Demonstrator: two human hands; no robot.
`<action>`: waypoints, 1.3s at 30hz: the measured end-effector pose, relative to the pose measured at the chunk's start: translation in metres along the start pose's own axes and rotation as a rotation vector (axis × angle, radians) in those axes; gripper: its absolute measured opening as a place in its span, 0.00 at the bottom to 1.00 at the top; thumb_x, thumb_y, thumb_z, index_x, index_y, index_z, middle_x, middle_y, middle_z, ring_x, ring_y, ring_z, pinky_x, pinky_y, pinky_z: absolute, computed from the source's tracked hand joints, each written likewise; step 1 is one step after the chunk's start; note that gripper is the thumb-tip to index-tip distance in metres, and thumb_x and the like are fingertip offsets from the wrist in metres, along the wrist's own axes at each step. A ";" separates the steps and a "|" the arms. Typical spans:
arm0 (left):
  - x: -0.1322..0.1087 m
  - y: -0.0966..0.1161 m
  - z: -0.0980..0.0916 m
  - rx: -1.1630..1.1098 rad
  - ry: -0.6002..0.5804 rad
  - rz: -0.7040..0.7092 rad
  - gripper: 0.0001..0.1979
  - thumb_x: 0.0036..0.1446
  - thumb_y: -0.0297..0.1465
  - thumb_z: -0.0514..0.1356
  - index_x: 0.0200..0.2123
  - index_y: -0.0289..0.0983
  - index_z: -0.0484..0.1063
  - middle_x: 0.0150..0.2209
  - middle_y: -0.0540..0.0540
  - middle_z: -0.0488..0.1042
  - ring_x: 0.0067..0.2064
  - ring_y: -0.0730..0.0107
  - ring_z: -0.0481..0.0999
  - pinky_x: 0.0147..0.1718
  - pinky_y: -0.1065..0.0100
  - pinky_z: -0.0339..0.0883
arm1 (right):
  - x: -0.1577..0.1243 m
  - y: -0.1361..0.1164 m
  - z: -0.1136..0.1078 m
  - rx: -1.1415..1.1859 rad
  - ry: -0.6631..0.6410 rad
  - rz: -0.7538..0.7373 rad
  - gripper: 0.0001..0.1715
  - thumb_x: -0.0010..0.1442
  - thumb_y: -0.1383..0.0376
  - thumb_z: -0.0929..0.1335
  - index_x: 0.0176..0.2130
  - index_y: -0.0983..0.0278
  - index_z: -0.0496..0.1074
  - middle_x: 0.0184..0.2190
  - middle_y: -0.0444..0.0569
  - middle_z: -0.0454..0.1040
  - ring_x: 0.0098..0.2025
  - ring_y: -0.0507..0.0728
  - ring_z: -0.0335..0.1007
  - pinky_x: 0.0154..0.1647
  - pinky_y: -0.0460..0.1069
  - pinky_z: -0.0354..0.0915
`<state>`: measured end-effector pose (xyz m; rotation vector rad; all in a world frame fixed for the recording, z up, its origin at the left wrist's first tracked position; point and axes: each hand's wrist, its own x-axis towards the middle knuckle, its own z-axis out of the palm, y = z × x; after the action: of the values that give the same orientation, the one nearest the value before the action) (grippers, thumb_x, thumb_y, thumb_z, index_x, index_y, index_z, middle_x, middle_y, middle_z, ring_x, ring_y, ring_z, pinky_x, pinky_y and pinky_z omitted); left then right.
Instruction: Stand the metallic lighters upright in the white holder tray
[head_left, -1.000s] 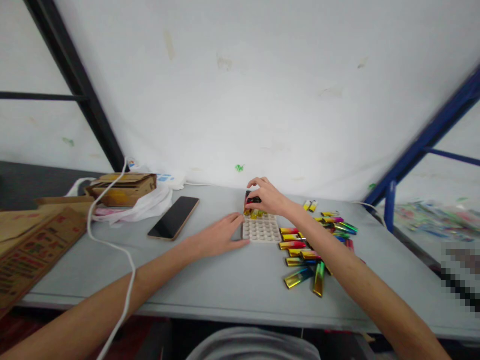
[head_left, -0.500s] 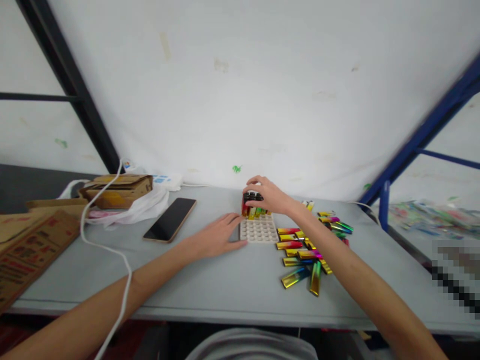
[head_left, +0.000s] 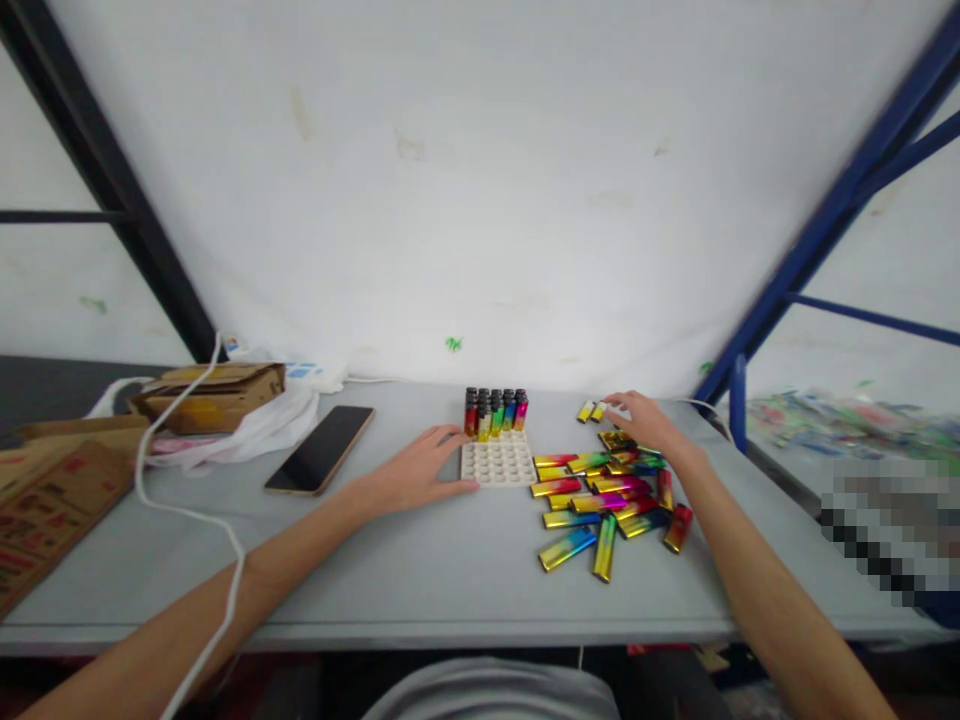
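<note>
The white tray (head_left: 500,465), dimpled with rows of round sockets, lies flat on the grey table (head_left: 420,570) about mid-way across and toward its far edge. Along the tray's 12 o'clock edge stands a row of upright lighters (head_left: 495,411), black caps up and bodies in red, yellow, green and pink; the nearer sockets show bare.

The left hand (head_left: 416,472) lies palm down at the tray's 9 o'clock side, fingers loosely spread, fingertips touching the tray's rim and holding nothing.

From 3 to 4 o'clock of the tray sprawls a pile of loose lighters (head_left: 600,497), lying flat and crisscrossed, gold with red, blue and green tints. The right hand (head_left: 643,422) rests over the pile's far end, fingers stretched toward 11 o'clock (whether they pinch a lighter cannot be told). Just beyond its fingertips lie two small yellow lighters (head_left: 590,411), apart from the pile.

Further out at 9 o'clock a dark phone (head_left: 321,450) lies face up. Past it sit a white plastic bag (head_left: 251,430) and a cardboard box (head_left: 214,388), and a white cable (head_left: 187,515) trails across the table's left part.
</note>
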<state>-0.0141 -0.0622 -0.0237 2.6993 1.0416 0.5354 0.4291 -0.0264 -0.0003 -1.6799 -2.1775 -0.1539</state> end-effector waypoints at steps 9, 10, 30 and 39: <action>0.003 0.001 -0.003 -0.058 0.006 -0.007 0.32 0.59 0.52 0.63 0.59 0.40 0.65 0.60 0.39 0.68 0.63 0.51 0.66 0.65 0.53 0.58 | 0.044 -0.006 0.030 -0.106 -0.264 0.172 0.28 0.69 0.54 0.64 0.60 0.69 0.71 0.57 0.63 0.74 0.60 0.63 0.70 0.61 0.52 0.62; 0.003 0.001 -0.003 -0.063 0.011 -0.006 0.32 0.59 0.52 0.63 0.59 0.40 0.65 0.60 0.39 0.68 0.62 0.51 0.66 0.65 0.52 0.59 | 0.048 -0.007 0.031 -0.117 -0.281 0.166 0.27 0.69 0.54 0.64 0.57 0.68 0.74 0.55 0.63 0.76 0.59 0.64 0.71 0.60 0.52 0.62; 0.004 -0.003 -0.001 -0.031 -0.025 -0.006 0.35 0.61 0.56 0.59 0.61 0.38 0.64 0.60 0.38 0.67 0.63 0.52 0.65 0.65 0.55 0.57 | 0.022 -0.055 0.016 -0.009 -0.182 0.076 0.25 0.64 0.65 0.67 0.59 0.67 0.71 0.40 0.55 0.82 0.42 0.60 0.78 0.46 0.50 0.68; 0.004 0.000 -0.005 -0.011 -0.041 -0.009 0.34 0.61 0.55 0.59 0.61 0.38 0.64 0.61 0.38 0.67 0.63 0.52 0.65 0.64 0.56 0.58 | 0.016 -0.054 0.016 0.164 -0.202 0.130 0.22 0.63 0.63 0.71 0.56 0.65 0.72 0.40 0.53 0.83 0.42 0.60 0.80 0.47 0.51 0.71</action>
<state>-0.0134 -0.0588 -0.0181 2.6830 1.0367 0.4800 0.3704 -0.0221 -0.0010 -1.8018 -2.1451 0.2334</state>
